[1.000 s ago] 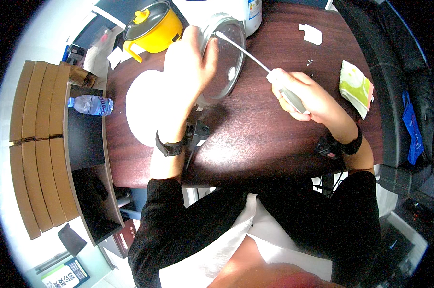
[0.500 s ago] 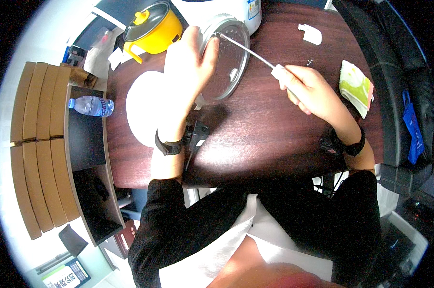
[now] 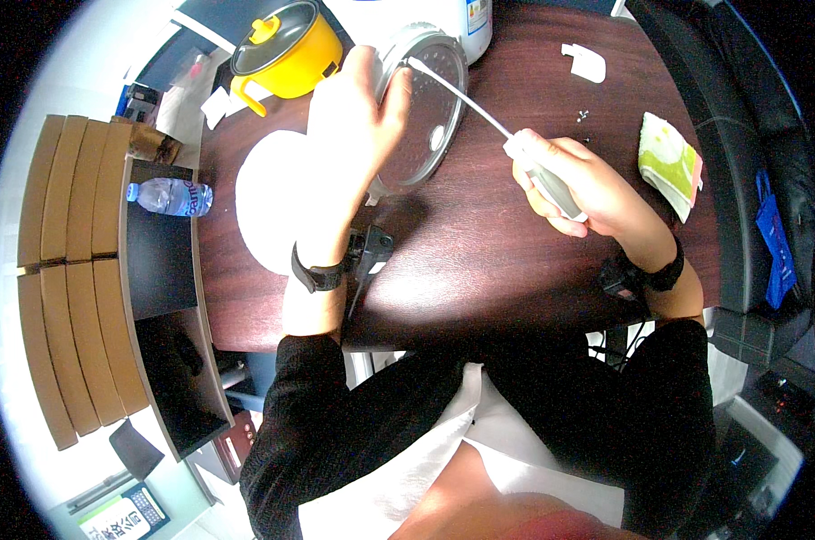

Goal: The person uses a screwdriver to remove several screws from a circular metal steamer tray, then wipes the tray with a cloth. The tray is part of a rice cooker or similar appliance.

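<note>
My left hand [image 3: 353, 121] grips the rim of a round grey, see-through lid-like disc [image 3: 436, 106], tilted up on its edge at the far middle of the table. My right hand [image 3: 601, 184] is closed around the grey-and-white handle of a screwdriver [image 3: 552, 187]. Its long thin shaft slants up to the left, and the tip meets the disc's upper left part beside my left thumb. Beside my left wrist lies a white rounded piece [image 3: 271, 202], too bright for detail; whether it joins the disc is hidden by my hand.
Behind the disc stands a white appliance [image 3: 475, 36], with a yellow lidded pot [image 3: 304, 67] to its left. Small screws [image 3: 582, 115], a white plastic piece [image 3: 586, 65] and a folded green-and-white cloth [image 3: 667, 162] lie at the right. A water bottle [image 3: 175, 197] rests off the table's left side.
My right hand has shifted slightly, its fingers loosening and turning so that more of the screwdriver's handle shows. My left hand and the disc have barely moved.
</note>
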Demonstrator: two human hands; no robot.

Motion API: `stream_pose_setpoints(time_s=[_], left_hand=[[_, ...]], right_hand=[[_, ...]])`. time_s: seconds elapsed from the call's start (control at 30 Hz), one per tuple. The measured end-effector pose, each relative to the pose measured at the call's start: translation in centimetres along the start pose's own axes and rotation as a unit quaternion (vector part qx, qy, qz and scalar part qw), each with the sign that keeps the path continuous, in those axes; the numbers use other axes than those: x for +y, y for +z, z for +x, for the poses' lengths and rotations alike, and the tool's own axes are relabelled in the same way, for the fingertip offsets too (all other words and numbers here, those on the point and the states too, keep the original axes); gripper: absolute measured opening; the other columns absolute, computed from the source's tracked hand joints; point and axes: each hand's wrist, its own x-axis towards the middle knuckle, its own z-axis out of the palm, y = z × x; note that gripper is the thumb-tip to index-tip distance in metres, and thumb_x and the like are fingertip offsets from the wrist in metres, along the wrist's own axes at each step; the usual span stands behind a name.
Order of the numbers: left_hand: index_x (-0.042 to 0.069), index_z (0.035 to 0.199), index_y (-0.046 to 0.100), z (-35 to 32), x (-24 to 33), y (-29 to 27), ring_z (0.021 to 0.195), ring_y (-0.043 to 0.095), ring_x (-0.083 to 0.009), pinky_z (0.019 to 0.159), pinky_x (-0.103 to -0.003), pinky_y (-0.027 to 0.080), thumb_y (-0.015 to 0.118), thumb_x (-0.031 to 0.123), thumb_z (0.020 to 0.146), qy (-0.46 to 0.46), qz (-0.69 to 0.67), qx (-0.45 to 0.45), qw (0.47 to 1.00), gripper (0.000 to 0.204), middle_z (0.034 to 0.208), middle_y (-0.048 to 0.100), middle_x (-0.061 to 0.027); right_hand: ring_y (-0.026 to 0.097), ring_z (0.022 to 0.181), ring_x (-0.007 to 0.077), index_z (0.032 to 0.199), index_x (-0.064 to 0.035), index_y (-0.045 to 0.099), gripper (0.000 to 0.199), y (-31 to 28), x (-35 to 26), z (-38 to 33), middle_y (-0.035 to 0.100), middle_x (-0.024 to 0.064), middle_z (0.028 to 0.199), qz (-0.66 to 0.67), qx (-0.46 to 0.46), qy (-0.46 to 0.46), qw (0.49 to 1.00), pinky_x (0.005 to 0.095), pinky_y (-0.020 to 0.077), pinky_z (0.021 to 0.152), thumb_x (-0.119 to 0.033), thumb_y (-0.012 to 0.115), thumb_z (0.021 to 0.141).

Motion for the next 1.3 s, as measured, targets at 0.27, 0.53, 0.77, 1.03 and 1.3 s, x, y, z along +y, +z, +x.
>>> stream_pose_setpoints(time_s=[0.27,0.53,0.77,1.03,1.3], left_hand=[[0.001,0.086,0.051,-0.1,-0.3,0.6,0.063,0.060,-0.0379,0.056,-0.043,0.048,0.063,0.022,0.083,0.008,0.026,-0.002,1.000,0.024,0.064,0.057,-0.0214],[0.000,0.084,0.051,0.0,-0.3,0.6,0.061,0.060,-0.0380,0.056,-0.043,0.049,0.063,0.023,0.083,0.017,0.043,0.001,0.999,0.026,0.063,0.057,-0.0218],[-0.001,0.082,0.052,0.2,-1.2,0.8,0.064,0.061,-0.0392,0.057,-0.044,0.049,0.063,0.023,0.082,0.012,-0.005,-0.018,1.000,0.026,0.064,0.057,-0.0234],[-0.002,0.082,0.053,0.1,-0.3,0.2,0.065,0.062,-0.0395,0.058,-0.041,0.050,0.063,0.021,0.082,-0.019,-0.029,-0.009,0.999,0.025,0.065,0.058,-0.0241],[-0.002,0.082,0.053,0.4,-1.0,0.4,0.063,0.062,-0.0383,0.056,-0.041,0.049,0.063,0.021,0.082,-0.020,-0.050,-0.031,0.998,0.025,0.063,0.058,-0.0231]], right_hand=[[0.034,0.027,0.0097,0.075,-0.0055,0.052,0.050,0.7,-0.4,-0.8,0.045,0.0046,0.046,0.087,-0.050,0.045,0.994,0.0239,0.0250,0.025,-0.049,0.040,0.095],[0.048,0.033,0.0185,0.077,-0.0034,0.053,0.044,-1.3,0.5,1.0,0.052,0.0076,0.050,-0.213,0.050,-0.052,0.974,0.0302,0.0380,0.033,-0.043,0.046,0.095],[0.061,0.059,0.0364,0.084,-0.0080,0.058,0.030,-0.8,0.3,0.6,0.061,0.0153,0.062,-0.620,0.304,-0.281,0.666,0.0451,0.0498,0.052,-0.037,0.057,0.088],[0.042,0.034,0.0096,0.076,-0.0034,0.053,0.046,-0.2,-0.5,-0.4,0.046,0.0013,0.051,-0.176,0.084,-0.043,0.980,0.0244,0.0320,0.032,-0.044,0.045,0.095],[0.034,0.029,0.0079,0.075,-0.0061,0.052,0.050,0.3,0.6,0.3,0.045,0.0033,0.049,0.089,-0.039,0.019,0.995,0.0228,0.0244,0.026,-0.051,0.040,0.094]])
